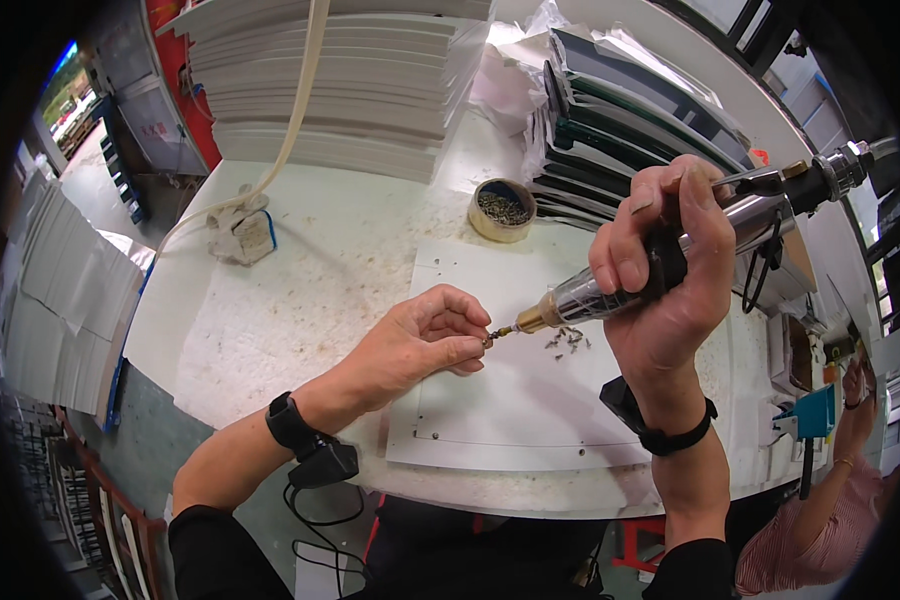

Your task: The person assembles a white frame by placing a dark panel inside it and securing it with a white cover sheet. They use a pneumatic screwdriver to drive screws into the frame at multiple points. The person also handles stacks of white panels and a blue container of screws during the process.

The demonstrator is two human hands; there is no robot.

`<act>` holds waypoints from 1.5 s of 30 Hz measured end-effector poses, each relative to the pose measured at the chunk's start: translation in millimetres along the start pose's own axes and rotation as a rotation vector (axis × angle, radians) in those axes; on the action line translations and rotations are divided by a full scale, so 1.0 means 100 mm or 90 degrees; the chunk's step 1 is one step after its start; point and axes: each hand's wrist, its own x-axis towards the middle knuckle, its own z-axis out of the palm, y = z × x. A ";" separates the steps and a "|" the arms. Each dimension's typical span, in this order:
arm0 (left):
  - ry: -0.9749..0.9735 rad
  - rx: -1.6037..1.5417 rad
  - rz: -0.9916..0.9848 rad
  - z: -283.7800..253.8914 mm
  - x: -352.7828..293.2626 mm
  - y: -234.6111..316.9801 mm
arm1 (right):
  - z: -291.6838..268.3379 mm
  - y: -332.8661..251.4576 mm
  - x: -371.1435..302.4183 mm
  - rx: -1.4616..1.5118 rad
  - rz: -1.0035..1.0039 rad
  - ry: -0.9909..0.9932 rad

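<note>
My right hand (675, 275) is wrapped round a pneumatic screwdriver (578, 298), a clear-and-silver body with a brass nose, tilted down to the left. At the bit's tip, the thumb and fingers of my left hand (425, 340) pinch a small screw (488, 341), mostly hidden by the fingertips. Beneath both hands lies a flat white panel (500, 425) with a few small screws or holes near its edges. A loose pile of screws (568, 342) rests on it, just below the screwdriver. Behind the panel stands a round tub (500, 228) holding many more screws.
A tall stack of white panels (320, 100) rises at the back left, with dark wrapped panels (630, 115) at the back right. A pale hose (298, 120) runs down past a crumpled cloth (240, 235). At right, another person (820, 520) is near a teal tool (812, 412).
</note>
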 end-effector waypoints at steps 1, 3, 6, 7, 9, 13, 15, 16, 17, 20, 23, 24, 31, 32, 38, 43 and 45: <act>-0.002 0.000 -0.001 -0.01 0.00 0.00 | 0.00 0.01 0.00 0.002 -0.002 0.003; -0.005 -0.001 -0.003 -0.02 -0.01 0.00 | 0.01 0.02 -0.01 0.006 -0.006 0.010; -0.007 0.000 -0.011 -0.02 -0.01 0.01 | 0.02 0.02 -0.01 0.022 -0.003 0.011; -0.007 -0.002 -0.012 -0.02 0.00 0.01 | 0.02 0.02 -0.01 0.022 -0.003 0.010; -0.006 -0.006 -0.015 -0.02 0.00 0.01 | 0.02 0.03 -0.01 0.021 -0.003 0.006; -0.005 -0.009 -0.012 -0.02 0.00 0.02 | 0.00 0.03 -0.02 0.027 -0.004 0.001; -0.005 -0.007 -0.012 -0.01 0.00 0.02 | -0.02 0.03 -0.01 0.030 -0.014 -0.014; -0.005 -0.007 -0.011 -0.01 0.00 0.02 | -0.02 0.03 -0.01 0.033 -0.011 -0.014; -0.005 -0.008 -0.010 -0.02 0.00 0.01 | -0.01 0.03 -0.01 0.035 -0.007 -0.015; -0.005 -0.014 -0.007 -0.03 0.00 0.00 | -0.02 0.04 -0.01 0.035 -0.008 -0.025; -0.005 -0.019 -0.007 -0.03 0.00 0.00 | 0.00 0.02 -0.01 0.032 0.001 -0.005; -0.005 -0.020 -0.008 -0.03 0.00 0.01 | 0.01 0.01 0.00 0.031 0.007 0.007; -0.005 -0.033 0.007 -0.04 -0.01 -0.01 | -0.02 0.02 0.01 0.055 0.021 -0.023; -0.006 -0.040 0.008 -0.05 0.00 -0.01 | -0.03 0.01 0.02 0.070 0.021 -0.035; 0.074 0.166 0.087 -0.05 0.07 0.17 | 0.16 0.06 0.18 -0.036 -0.008 -0.042; 0.094 0.454 0.186 -0.22 0.28 0.31 | 0.28 0.38 0.46 -0.035 -0.054 -0.068; 0.106 0.483 0.191 -0.25 0.31 0.31 | 0.33 0.49 0.52 -0.055 -0.054 -0.057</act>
